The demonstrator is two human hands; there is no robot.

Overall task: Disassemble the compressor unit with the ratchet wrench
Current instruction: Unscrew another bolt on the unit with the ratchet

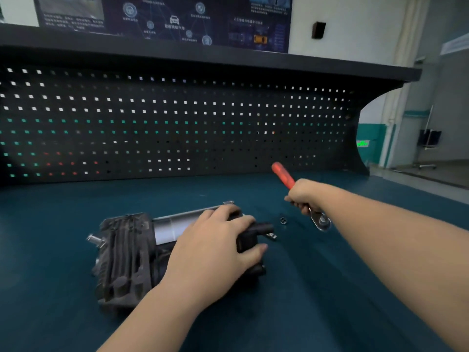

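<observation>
The compressor unit point(127, 255) lies on its side on the blue-green bench top, a dark finned block at the left and a silver cylinder toward the right. My left hand point(215, 247) rests on its right end, fingers curled over the black end piece. My right hand point(305, 195) grips the ratchet wrench point(283, 175) by its red handle, off to the right of the compressor. The wrench's metal head point(322, 222) hangs just above the bench, apart from the unit.
A small metal socket or nut point(283, 220) lies on the bench between the compressor and the wrench head. A black pegboard point(177, 123) closes off the back of the bench under a dark shelf. The bench's right edge borders an open floor.
</observation>
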